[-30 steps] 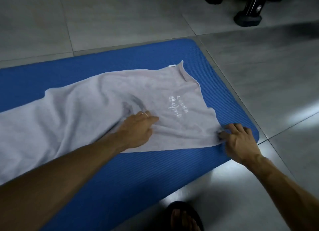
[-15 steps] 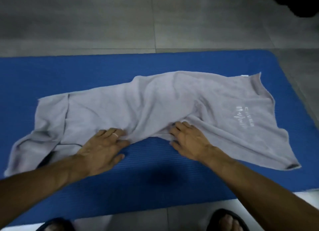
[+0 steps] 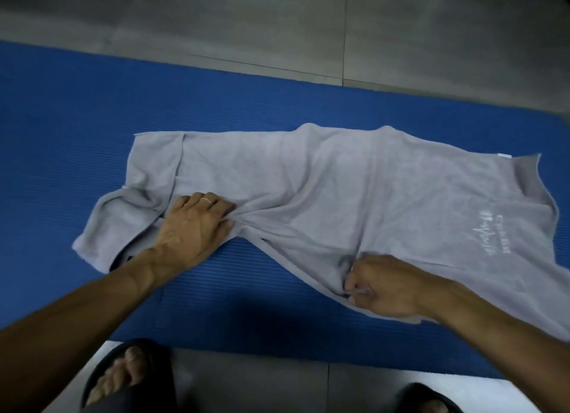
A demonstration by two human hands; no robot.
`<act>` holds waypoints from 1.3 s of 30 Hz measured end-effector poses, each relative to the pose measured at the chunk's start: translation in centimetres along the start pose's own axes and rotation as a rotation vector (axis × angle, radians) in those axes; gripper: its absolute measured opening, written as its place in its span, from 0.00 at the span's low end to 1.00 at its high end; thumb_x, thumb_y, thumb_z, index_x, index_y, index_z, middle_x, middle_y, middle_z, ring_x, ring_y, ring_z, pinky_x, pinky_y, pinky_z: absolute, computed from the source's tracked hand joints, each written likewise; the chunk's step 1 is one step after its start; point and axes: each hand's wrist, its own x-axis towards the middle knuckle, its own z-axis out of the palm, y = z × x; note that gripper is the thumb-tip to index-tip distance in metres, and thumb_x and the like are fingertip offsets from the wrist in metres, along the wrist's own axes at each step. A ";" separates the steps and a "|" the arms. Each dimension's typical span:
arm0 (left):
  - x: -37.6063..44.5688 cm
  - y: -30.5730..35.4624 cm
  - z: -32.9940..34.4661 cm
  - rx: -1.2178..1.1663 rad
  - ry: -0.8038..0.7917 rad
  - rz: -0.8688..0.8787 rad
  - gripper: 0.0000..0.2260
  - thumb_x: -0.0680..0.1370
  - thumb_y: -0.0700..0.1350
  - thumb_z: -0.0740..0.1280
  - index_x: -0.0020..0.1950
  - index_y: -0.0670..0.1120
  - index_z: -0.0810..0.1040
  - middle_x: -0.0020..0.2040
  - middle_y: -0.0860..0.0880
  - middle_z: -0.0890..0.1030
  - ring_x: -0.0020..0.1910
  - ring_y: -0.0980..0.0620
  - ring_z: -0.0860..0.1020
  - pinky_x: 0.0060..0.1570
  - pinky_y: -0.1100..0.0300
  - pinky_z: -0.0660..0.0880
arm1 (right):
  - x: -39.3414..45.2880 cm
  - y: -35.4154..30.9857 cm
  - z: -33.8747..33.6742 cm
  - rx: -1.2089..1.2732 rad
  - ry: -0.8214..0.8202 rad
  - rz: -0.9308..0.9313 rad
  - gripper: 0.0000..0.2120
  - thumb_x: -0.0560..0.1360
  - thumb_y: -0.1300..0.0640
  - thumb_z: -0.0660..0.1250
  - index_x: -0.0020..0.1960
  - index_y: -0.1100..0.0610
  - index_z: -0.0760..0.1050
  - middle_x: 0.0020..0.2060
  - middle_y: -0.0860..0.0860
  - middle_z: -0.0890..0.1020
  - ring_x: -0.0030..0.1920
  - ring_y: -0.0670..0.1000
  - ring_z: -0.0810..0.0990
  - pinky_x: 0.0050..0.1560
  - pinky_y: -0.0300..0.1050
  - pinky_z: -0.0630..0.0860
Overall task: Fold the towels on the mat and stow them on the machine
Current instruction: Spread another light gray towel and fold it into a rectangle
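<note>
A pale grey towel (image 3: 324, 190) with white lettering near its right end lies crumpled lengthwise across the blue mat (image 3: 92, 119). My left hand (image 3: 194, 224) rests on the towel's near edge toward the left end, and its fingers bunch the cloth into a fold. Further right, my right hand (image 3: 382, 286) pinches the near hem, fingers curled round the edge. The towel's left end is folded over on itself. No machine is in view.
Grey floor tiles (image 3: 277, 27) lie beyond the mat's far edge and in front of its near edge. My two feet in dark sandals (image 3: 129, 378) stand on the floor just short of the mat.
The view has swung left along the towel. My left hand moved left along the near edge and gathered cloth. My right hand went from lying flat to pinching the hem.
</note>
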 end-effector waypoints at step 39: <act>-10.2 -20.2 0.5 -1.173 0.121 -1.247 0.12 0.75 0.53 0.68 0.38 0.47 0.79 0.37 0.49 0.79 0.36 0.51 0.77 0.31 0.59 0.67 | 40.3 -20.2 -28.2 0.020 0.660 0.024 0.04 0.77 0.59 0.61 0.51 0.58 0.70 0.50 0.59 0.79 0.51 0.62 0.75 0.46 0.51 0.71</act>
